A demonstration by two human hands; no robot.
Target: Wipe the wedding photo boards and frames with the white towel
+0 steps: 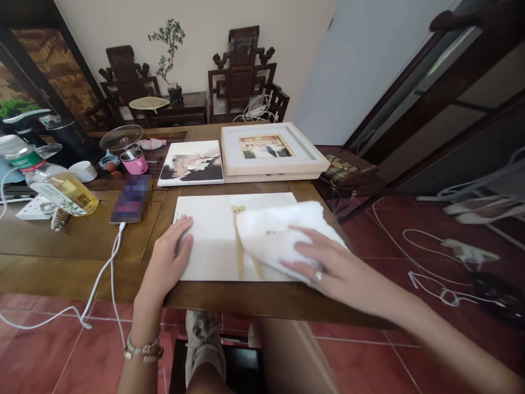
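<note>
A white flat board or album (209, 230) with tan printed shapes lies at the table's front edge. Along its left edge rests my left hand (170, 254), fingers stretched out and thumb apart, holding nothing. My right hand (320, 257), slightly blurred and wearing a ring, presses on a white cloth (283, 224) and grips it. The cloth lies over the right part of the board and hides some of the tan pattern.
Behind the board are a photo panel (192, 164) and a framed picture on a box (274, 169). To the left stand a drink bottle (77, 191), a pink mug (133, 162), a white cup (83, 171) and a phone (132, 200) with its charging cable (110, 257).
</note>
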